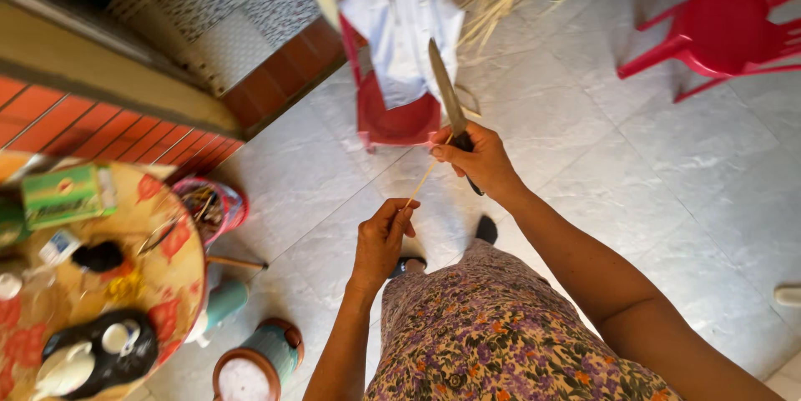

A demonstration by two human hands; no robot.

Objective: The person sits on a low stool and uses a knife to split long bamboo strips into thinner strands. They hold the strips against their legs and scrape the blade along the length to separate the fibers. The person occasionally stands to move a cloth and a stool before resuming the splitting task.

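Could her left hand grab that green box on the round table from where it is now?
Probably not without putting something down. The left hand is pinching a thin straw that the right hand works with a knife. The green box sits far off to the side on the table.

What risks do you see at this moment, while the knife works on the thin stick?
1. The right hand holds the knife against a thin stick near its own thumb; a slip may cut it.
2. The left hand pinches the stick's lower end, so it might bend or snap.
3. She stands; the knife, if dropped, may fall near her feet.
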